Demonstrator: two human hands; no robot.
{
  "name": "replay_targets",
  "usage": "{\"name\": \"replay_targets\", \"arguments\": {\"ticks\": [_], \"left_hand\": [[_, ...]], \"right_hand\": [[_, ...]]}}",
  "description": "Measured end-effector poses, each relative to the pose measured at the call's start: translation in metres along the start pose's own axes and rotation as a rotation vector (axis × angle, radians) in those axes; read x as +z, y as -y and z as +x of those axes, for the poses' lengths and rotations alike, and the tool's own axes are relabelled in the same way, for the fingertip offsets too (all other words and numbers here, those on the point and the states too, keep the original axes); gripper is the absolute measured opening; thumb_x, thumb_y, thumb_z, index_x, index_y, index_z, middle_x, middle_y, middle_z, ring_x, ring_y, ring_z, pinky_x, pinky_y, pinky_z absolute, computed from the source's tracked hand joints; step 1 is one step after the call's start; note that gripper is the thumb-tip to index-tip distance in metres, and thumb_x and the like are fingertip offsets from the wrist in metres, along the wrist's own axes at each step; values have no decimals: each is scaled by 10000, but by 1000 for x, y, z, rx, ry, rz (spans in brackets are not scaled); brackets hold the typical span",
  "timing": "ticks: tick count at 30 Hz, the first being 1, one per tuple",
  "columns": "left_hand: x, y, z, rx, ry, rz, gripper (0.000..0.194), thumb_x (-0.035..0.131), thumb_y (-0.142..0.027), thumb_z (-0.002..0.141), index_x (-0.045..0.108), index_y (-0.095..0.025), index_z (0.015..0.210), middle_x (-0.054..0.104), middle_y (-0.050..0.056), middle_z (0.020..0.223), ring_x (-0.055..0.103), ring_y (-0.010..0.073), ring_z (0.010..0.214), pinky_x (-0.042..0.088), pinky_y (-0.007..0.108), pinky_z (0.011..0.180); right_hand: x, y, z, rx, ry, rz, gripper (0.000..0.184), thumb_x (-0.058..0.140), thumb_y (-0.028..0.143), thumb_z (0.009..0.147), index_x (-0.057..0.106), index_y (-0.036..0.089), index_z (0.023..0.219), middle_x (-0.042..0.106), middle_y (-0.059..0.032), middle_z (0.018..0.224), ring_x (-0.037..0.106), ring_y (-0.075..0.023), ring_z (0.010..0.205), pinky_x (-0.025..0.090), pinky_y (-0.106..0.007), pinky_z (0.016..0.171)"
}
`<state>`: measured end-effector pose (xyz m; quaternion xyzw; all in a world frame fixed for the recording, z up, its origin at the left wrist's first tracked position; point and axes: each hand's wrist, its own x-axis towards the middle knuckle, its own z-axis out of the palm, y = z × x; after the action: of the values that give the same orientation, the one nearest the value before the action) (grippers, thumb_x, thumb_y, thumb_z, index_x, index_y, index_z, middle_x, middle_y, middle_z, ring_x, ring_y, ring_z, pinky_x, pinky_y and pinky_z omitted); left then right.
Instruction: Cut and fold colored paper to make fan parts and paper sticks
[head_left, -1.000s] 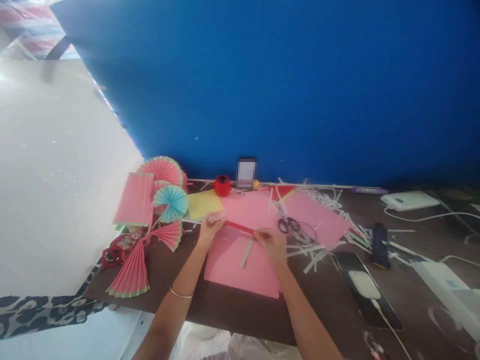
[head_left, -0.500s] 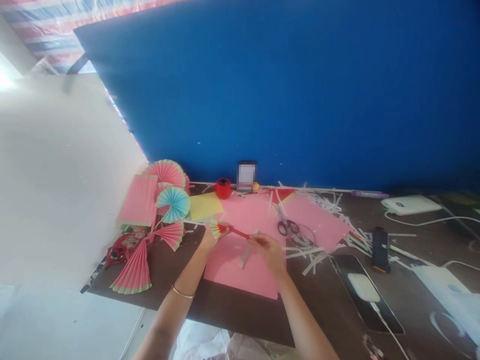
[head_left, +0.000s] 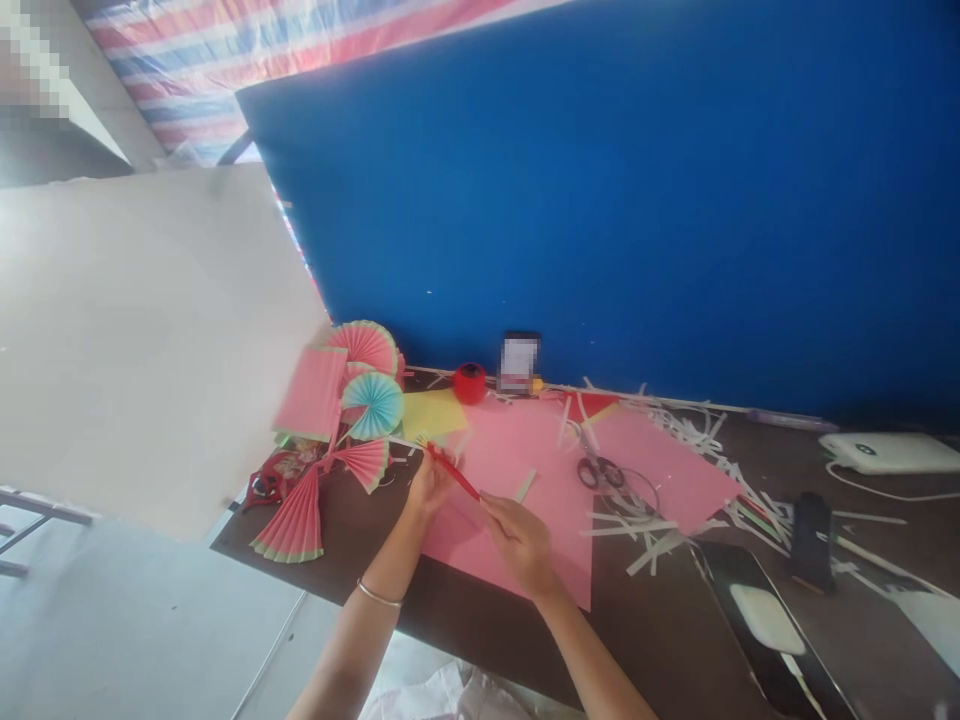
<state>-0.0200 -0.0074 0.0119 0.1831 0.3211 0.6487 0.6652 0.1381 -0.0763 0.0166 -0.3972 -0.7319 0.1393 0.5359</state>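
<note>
A narrow red pleated paper strip (head_left: 459, 476) slants between my two hands above the table. My left hand (head_left: 429, 484) is closed on its far left end, where pale yellowish fold edges show. At its lower right end, my right hand (head_left: 519, 534) pinches it between thumb and fingers. Beneath lies a large pink paper sheet (head_left: 555, 565), with a thin grey strip (head_left: 526, 486) on it near my right hand. A yellow sheet (head_left: 427, 412) sits just beyond my left hand. Scissors (head_left: 600, 472) with dark handles rest right of my hands.
Finished pink pleated fans (head_left: 292, 520) and a blue round fan (head_left: 373, 405) stand at the left. A red tape-like roll (head_left: 469, 384) is at the back. White paper scraps (head_left: 660, 545), a phone (head_left: 735, 580) and a white power bank (head_left: 885, 453) lie to the right.
The red strip has tilted more steeply, its right end coming down toward me. Its pleats fanned out briefly at the left end and now look narrower. My view has swung left.
</note>
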Motion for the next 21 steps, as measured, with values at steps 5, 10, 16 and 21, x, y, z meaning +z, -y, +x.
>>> {"name": "replay_targets", "arguments": {"ticks": [5, 10, 16, 21], "left_hand": [[2, -7, -5, 24, 18, -73, 262, 568, -479, 787, 631, -237, 711, 580, -34, 667, 546, 77, 605, 421, 316, 917], [4, -11, -11, -21, 109, 62, 476, 487, -646, 744, 619, -244, 962, 615, 34, 1026, 589, 151, 878, 414, 320, 898], [0, -7, -22, -57, 157, 73, 651, 350, -783, 684, 584, -286, 1035, 602, 38, 1071, 567, 183, 951, 410, 355, 880], [-1, 5, -31, -133, 267, -108, 528, 581, -701, 602, 612, -273, 909, 611, 3, 895, 566, 156, 824, 404, 365, 889]], "right_hand": [[7, 3, -5, -151, 15, -70, 386, 554, 94, 789, 609, 304, 1109, 695, -14, 986, 665, -194, 875, 571, -350, 781], [13, -1, -12, -150, -8, -96, 398, 574, 102, 781, 605, 315, 1116, 698, -20, 972, 670, -205, 860, 568, -358, 796], [20, 7, -12, -178, -64, -119, 425, 555, 87, 787, 586, 305, 1151, 702, -33, 957, 672, -200, 850, 579, -347, 763], [27, 13, -8, -160, -115, -78, 418, 563, 77, 781, 593, 285, 1142, 706, -51, 938, 673, -207, 839, 581, -350, 723]]}}
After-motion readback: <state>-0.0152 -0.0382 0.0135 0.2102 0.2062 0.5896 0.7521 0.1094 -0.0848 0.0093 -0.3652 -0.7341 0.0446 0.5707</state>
